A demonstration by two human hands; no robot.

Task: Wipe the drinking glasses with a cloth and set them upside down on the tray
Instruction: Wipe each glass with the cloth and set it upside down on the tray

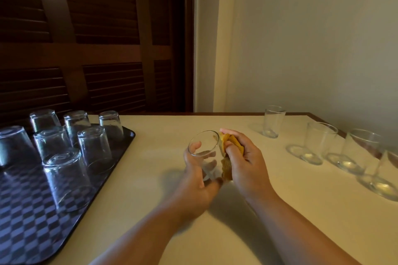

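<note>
The left hand (193,178) curls round a glass (204,146), tilted above the surface (150,140) at centre. The right hand (247,163) pinches a yellow cloth (232,144) against its three o'clock side. The glass looks light, stiff, slick and breakable, so it is best gripped round the wall. The tray (129,135) at nine o'clock holds upturned glasses (94,146); upright glasses (318,142) wait at three o'clock.

Bare table (150,178) lies open between the glass-crowded tray (120,157) and the upright glasses (318,142).
</note>
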